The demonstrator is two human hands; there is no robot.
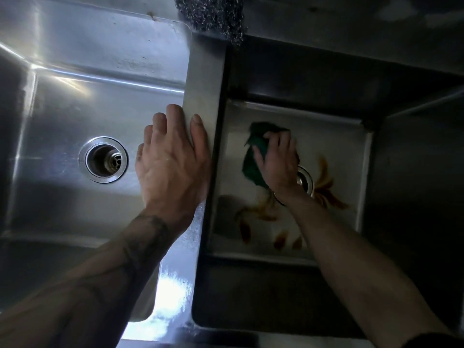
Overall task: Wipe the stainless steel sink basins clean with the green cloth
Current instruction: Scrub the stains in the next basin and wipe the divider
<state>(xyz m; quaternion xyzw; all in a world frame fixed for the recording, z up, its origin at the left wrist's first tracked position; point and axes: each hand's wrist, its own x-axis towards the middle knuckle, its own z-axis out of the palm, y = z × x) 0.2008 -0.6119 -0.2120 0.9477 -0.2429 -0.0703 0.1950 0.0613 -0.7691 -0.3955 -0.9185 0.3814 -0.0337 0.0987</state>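
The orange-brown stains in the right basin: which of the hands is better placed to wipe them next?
Right. The right hand holds the green cloth on the right basin floor, close to the stains. The left hand rests on the divider between the basins, without a cloth.

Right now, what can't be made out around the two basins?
All in the head view.
The right basin drain: mostly covered by the right hand.
The green cloth: motion-blurred, partly under that gripping hand.
The wire scourer: cut off by the top edge.
The right basin wall: lost in shadow.
The left basin near side: behind the left forearm.
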